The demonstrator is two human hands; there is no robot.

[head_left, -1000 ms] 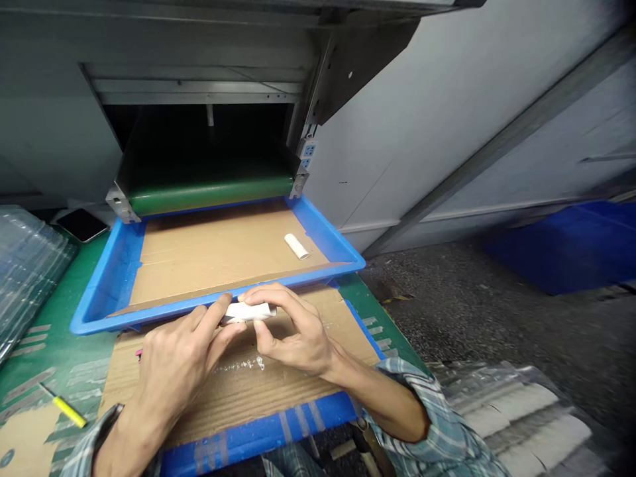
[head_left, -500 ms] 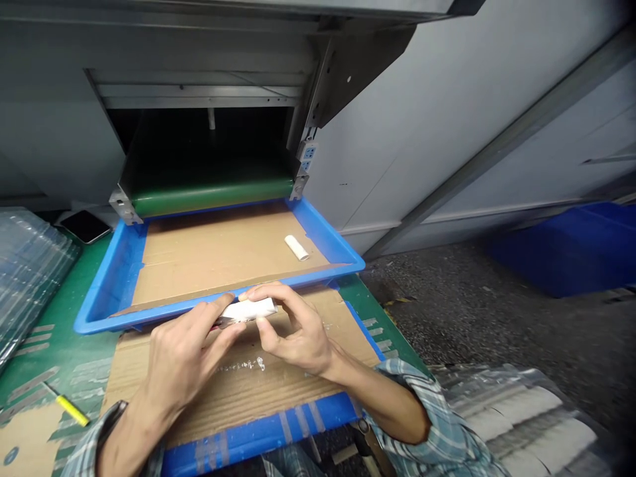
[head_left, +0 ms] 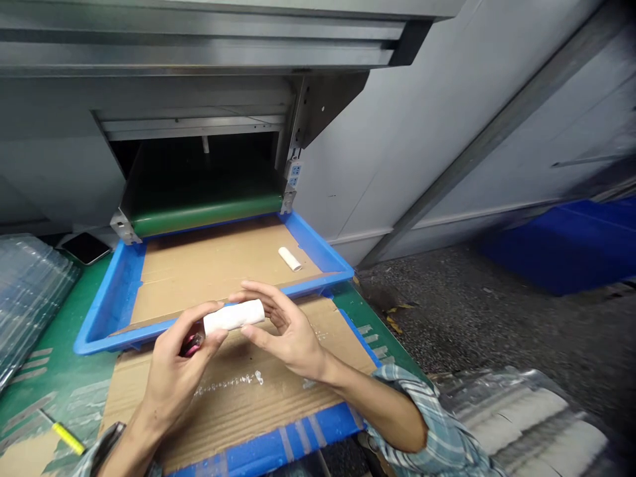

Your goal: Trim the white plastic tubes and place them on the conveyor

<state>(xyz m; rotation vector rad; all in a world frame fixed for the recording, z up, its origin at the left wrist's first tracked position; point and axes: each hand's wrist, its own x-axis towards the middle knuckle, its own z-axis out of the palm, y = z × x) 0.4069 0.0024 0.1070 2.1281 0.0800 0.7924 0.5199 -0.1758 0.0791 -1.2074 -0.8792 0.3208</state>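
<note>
My left hand (head_left: pixel 175 363) pinches one end of a white cylinder (head_left: pixel 233 316) between thumb and forefinger, with a small dark red object (head_left: pixel 191 344) tucked in its fingers. My right hand (head_left: pixel 285 328) is beside the cylinder's other end, fingers spread and loosely curved behind it; I cannot tell if they touch it. Both hands hover over a cardboard sheet (head_left: pixel 248 391). A second, smaller white cylinder (head_left: pixel 289 259) lies on the cardboard lining of the blue tray (head_left: pixel 106 301) behind.
A green conveyor roller (head_left: pixel 206 213) at a dark machine opening feeds the blue tray. Clear plastic trays (head_left: pixel 24 291) stack at left, a phone (head_left: pixel 85 246) behind them. A yellow pen (head_left: pixel 68 438) lies on the green table. Plastic-wrapped white pieces (head_left: pixel 521 424) sit lower right, a blue bin (head_left: pixel 571 245) far right.
The white cylinder has been lifted off the cardboard and raised. My right hand's fingers have opened away from it, and the view has tilted slightly.
</note>
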